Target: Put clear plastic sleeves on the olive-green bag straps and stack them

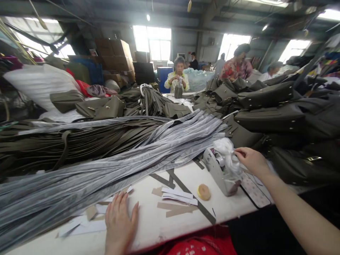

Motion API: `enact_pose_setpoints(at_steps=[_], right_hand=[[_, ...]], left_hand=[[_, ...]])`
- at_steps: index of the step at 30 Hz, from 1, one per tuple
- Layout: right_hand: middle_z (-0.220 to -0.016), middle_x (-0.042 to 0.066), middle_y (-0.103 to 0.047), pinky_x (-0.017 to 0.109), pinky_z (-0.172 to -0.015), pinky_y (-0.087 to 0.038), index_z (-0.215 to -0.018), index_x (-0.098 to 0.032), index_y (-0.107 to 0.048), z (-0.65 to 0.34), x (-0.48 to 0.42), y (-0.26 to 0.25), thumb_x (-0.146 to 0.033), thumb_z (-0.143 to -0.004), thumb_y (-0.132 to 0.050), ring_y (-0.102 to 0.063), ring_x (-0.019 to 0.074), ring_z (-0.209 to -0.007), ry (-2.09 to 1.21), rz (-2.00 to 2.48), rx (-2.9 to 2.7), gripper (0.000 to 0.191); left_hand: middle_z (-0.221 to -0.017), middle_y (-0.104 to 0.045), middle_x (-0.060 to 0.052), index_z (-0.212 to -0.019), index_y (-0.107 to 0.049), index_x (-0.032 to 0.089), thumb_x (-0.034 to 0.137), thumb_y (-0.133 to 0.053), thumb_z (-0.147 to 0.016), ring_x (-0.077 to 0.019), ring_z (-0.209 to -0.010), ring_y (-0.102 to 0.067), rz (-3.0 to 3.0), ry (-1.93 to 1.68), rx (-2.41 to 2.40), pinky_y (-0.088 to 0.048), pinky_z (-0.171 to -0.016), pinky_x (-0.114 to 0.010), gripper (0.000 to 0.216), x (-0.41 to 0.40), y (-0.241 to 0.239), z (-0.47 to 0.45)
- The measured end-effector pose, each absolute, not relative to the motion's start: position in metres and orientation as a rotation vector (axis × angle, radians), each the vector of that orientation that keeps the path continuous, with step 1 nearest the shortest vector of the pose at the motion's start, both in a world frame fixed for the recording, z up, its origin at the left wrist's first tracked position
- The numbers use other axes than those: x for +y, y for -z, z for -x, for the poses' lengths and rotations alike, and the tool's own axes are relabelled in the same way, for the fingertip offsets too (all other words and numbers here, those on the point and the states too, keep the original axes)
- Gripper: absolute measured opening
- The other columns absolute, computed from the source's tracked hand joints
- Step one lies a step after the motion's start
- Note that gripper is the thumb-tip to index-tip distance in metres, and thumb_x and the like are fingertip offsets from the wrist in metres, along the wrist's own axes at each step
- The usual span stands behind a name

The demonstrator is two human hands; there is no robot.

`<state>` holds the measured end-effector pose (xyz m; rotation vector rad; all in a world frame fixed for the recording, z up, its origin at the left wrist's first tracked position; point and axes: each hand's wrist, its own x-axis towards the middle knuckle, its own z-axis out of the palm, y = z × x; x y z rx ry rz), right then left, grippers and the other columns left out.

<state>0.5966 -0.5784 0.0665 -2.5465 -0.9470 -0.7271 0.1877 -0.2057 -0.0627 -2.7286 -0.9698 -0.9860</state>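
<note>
My left hand (120, 219) lies flat on the white tabletop with its fingers spread. Its fingertips are beside loose white paper strips (90, 226) and a small tan piece (91, 212). On the right, my right hand (251, 160) pinches the edge of a crumpled white plastic film (227, 154). The film sits on top of a grey tape dispenser (217, 175). Between my hands lie more paper strips (179, 195), brown strips (176, 209), a tape roll (203, 192) and a long dark strap (191, 196).
Long bundles of dark straps (111, 141) and grey plastic-wrapped straps (148, 148) lie across the table's far side. Dark bags (268, 118) are heaped at the right. A patterned phone (256, 191) lies beside the dispenser. Across the table a person (177, 78) handles a bag.
</note>
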Motion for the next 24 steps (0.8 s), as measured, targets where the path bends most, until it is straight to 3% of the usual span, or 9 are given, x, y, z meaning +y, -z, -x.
enact_pose_setpoints(at_steps=[3,6,9,14,20,24], right_hand=[[-0.103,0.009,-0.073,0.031,-0.073,-0.055,-0.104,-0.019,-0.074,-0.606,-0.574,-0.054,-0.029,-0.091,-0.049,-0.070,0.0209,-0.084,0.702,2.513,-1.116,0.030],[-0.130,0.012,-0.064,0.039,-0.096,-0.050,-0.122,-0.019,-0.069,-0.614,-0.564,-0.042,-0.026,-0.090,-0.052,-0.062,0.0258,-0.113,0.701,2.477,-1.290,0.036],[-0.135,0.016,-0.060,0.045,-0.104,-0.044,-0.119,-0.015,-0.070,-0.618,-0.553,-0.034,-0.022,-0.090,-0.053,-0.055,0.0297,-0.123,0.740,2.441,-1.358,0.034],[-0.108,0.011,-0.073,0.043,-0.096,-0.048,-0.093,-0.018,-0.075,-0.612,-0.551,-0.033,-0.021,-0.092,-0.052,-0.064,0.0265,-0.102,0.810,2.359,-1.333,0.023],[-0.096,0.010,-0.075,0.041,-0.086,-0.051,-0.082,-0.019,-0.071,-0.602,-0.560,-0.036,-0.026,-0.090,-0.055,-0.067,0.0276,-0.092,0.799,2.290,-1.147,0.018],[-0.084,0.009,-0.075,0.034,-0.065,-0.053,-0.086,-0.019,-0.066,-0.598,-0.566,-0.039,-0.031,-0.092,-0.050,-0.070,0.0239,-0.072,0.768,2.251,-0.936,0.021]], left_hand=[[-0.128,-0.059,-0.025,-0.123,-0.055,0.005,0.046,-0.037,-0.093,-0.0379,-0.128,-0.049,2.715,0.944,-0.953,-0.034,-0.111,-0.053,0.054,-0.206,0.061,-0.189],[-0.128,-0.060,-0.024,-0.121,-0.057,0.004,0.045,-0.036,-0.093,-0.0377,-0.128,-0.049,2.705,0.919,-0.943,-0.035,-0.110,-0.053,0.054,-0.208,0.059,-0.190],[-0.128,-0.060,-0.024,-0.120,-0.058,0.005,0.046,-0.037,-0.092,-0.0372,-0.127,-0.050,2.696,0.919,-0.953,-0.035,-0.111,-0.053,0.053,-0.208,0.059,-0.190],[-0.129,-0.060,-0.021,-0.119,-0.059,0.009,0.047,-0.041,-0.090,-0.0362,-0.128,-0.050,2.704,0.904,-0.989,-0.035,-0.111,-0.052,0.051,-0.207,0.061,-0.189],[-0.129,-0.060,-0.020,-0.116,-0.063,0.012,0.045,-0.042,-0.090,-0.0351,-0.129,-0.049,2.727,0.861,-1.030,-0.036,-0.110,-0.052,0.046,-0.209,0.060,-0.190],[-0.130,-0.060,-0.018,-0.115,-0.063,0.013,0.042,-0.044,-0.090,-0.0349,-0.129,-0.049,2.740,0.835,-1.040,-0.038,-0.110,-0.051,0.043,-0.208,0.059,-0.189]])
